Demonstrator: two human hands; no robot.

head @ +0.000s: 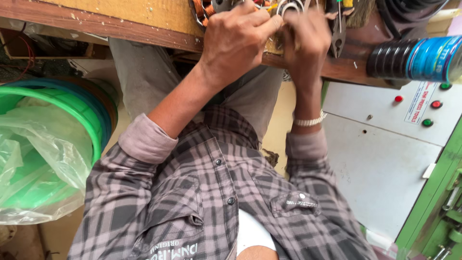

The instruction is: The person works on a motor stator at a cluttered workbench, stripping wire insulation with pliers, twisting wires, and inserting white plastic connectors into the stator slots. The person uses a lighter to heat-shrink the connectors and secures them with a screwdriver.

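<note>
At the top of the head view both my hands work at the edge of a wooden workbench. My left hand is closed over a motor stator with copper windings and pinches at it with fingers and thumb. My right hand is curled tight beside it, against a round metal ring part; what it grips is hidden by the fingers. A metal watch band sits on my right wrist. My plaid shirt fills the lower middle.
Pliers lie on the bench right of my hands, beside a black and blue tape roll. A grey control panel with red and green buttons stands at the right. A green bucket with a plastic bag sits at the left.
</note>
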